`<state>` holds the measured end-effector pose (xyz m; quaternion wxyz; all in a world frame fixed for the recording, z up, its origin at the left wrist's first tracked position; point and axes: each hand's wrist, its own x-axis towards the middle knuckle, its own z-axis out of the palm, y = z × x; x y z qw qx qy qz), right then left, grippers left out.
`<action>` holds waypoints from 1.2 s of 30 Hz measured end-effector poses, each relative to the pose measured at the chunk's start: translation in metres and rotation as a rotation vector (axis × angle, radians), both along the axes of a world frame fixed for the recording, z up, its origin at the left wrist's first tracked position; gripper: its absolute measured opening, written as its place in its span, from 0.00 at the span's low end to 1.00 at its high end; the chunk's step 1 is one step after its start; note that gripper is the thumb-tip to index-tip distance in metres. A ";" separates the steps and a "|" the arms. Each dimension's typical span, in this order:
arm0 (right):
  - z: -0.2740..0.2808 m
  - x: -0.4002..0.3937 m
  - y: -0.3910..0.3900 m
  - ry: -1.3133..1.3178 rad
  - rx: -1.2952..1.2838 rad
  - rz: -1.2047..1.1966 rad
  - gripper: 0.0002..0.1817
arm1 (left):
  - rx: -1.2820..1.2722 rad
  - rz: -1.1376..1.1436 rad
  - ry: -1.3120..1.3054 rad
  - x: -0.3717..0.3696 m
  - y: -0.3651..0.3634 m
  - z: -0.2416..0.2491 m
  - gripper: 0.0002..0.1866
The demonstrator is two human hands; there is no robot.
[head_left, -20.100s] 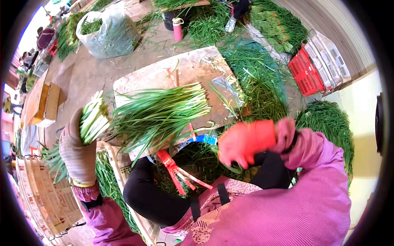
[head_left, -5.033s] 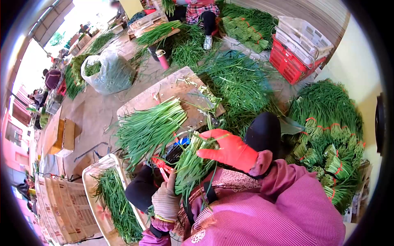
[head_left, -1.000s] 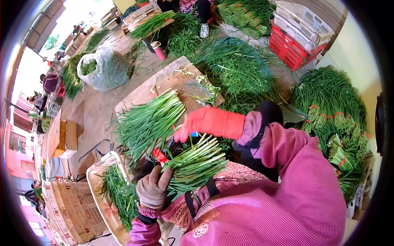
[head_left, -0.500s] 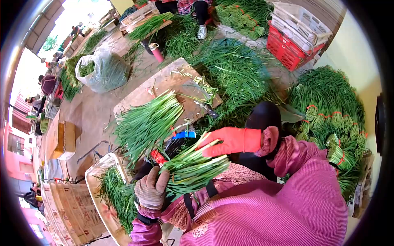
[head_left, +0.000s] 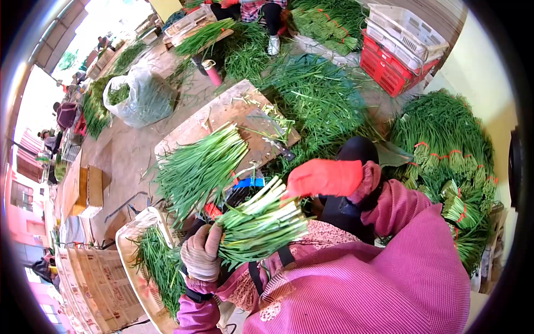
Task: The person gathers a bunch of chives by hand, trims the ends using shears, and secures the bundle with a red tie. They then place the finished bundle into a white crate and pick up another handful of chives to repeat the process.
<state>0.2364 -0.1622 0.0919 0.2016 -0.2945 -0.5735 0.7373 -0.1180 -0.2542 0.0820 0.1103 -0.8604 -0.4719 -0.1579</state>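
Observation:
My left hand (head_left: 202,253), in a grey-beige knit glove, is closed around the leafy side of a bunch of green stalks (head_left: 261,225) above my lap. The pale cut ends point up and right. My right hand (head_left: 322,178), in a red glove, is at those ends with its fingers bent; its fingertips are partly hidden, so what they pinch is unclear. A larger pile of stalks (head_left: 203,164) lies on the wooden board (head_left: 189,125) ahead. A knife (head_left: 283,149) rests at the board's right edge, near scattered cut bits.
A cream crate (head_left: 125,242) with greens stands at the lower left. Loose greens (head_left: 322,106) are heaped beyond the board, tied bunches (head_left: 445,150) at the right. Red and white crates (head_left: 392,64), a plastic bag (head_left: 142,97) and a pink bottle (head_left: 211,72) stand farther off. Another person sits at the top.
My right hand has moved slightly right, from over the stalks to their cut ends. The bunch has fanned wider and tilted a little, and my left hand still holds it.

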 end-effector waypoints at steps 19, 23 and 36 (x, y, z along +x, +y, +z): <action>0.011 -0.041 -0.032 -0.390 0.969 -0.216 0.19 | -0.214 0.276 -0.145 0.015 0.009 0.000 0.43; 0.002 -0.058 -0.035 -0.702 1.207 -0.241 0.16 | -0.222 0.247 -0.117 0.018 0.010 -0.002 0.39; -0.005 0.011 0.037 -0.800 1.635 -0.763 0.09 | -0.693 0.364 -0.550 0.004 0.006 -0.049 0.29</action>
